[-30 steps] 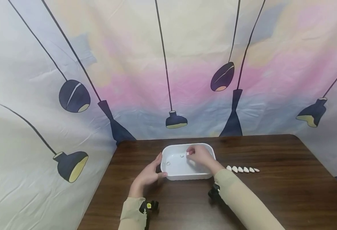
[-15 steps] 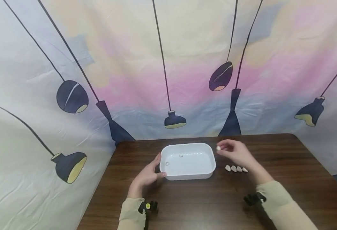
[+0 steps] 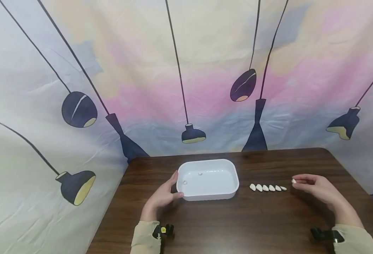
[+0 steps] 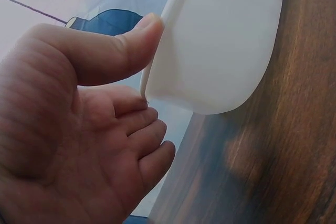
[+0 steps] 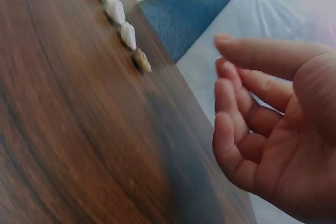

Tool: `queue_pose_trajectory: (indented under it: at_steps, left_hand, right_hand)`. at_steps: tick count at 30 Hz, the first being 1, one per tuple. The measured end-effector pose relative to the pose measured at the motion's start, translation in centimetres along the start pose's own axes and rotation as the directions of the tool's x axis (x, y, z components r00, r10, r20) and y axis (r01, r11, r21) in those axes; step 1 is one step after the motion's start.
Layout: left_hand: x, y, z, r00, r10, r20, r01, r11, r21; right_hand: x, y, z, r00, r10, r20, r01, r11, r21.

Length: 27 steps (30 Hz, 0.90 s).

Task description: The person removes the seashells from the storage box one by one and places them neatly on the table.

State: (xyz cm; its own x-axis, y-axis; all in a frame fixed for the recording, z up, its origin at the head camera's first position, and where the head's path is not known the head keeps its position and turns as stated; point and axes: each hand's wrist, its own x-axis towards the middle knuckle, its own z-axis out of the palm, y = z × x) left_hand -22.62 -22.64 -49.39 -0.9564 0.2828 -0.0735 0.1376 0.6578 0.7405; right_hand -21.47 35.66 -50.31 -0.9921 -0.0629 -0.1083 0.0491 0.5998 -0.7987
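In the head view a white rectangular dish (image 3: 208,183) stands on the brown table, with two small pale shells, one near its left end (image 3: 184,182) and another further back (image 3: 200,173). My left hand (image 3: 163,192) holds the dish's left end, thumb at the front corner and fingers behind; the left wrist view shows the thumb (image 4: 149,30) on its rim. Right of the dish lies a row of several white seashells (image 3: 265,188). Just past the row's right end my right hand (image 3: 315,188) pinches a small white seashell (image 3: 293,181); the right wrist view hides it behind the fingers.
The table (image 3: 224,225) has dark wood grain, and its back edge meets a cloth (image 3: 218,88) printed with hanging lamps. Black camera mounts sit on the left wrist (image 3: 163,230) and right wrist (image 3: 327,235).
My right hand has come out of the dish and moved right, past the row of shells, with a small white shell in its fingertips. My left hand stays on the dish.
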Motion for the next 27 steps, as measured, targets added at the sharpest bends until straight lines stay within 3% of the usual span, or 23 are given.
queue_pose_trajectory:
  at_steps: [10,27]
  left_hand:
    - [0.0,0.3,0.1,1.0,-0.013,-0.001,0.013,1.0,0.003]
    - [0.0,0.3,0.2,1.0,-0.013,-0.004,0.013,1.0,0.011]
  right_hand:
    - [0.2,1.3,0.5,0.997,0.026,0.078,-0.027,0.999,0.017]
    - [0.5,1.2,1.8,0.999,0.015,0.032,-0.013,0.999,-0.052]
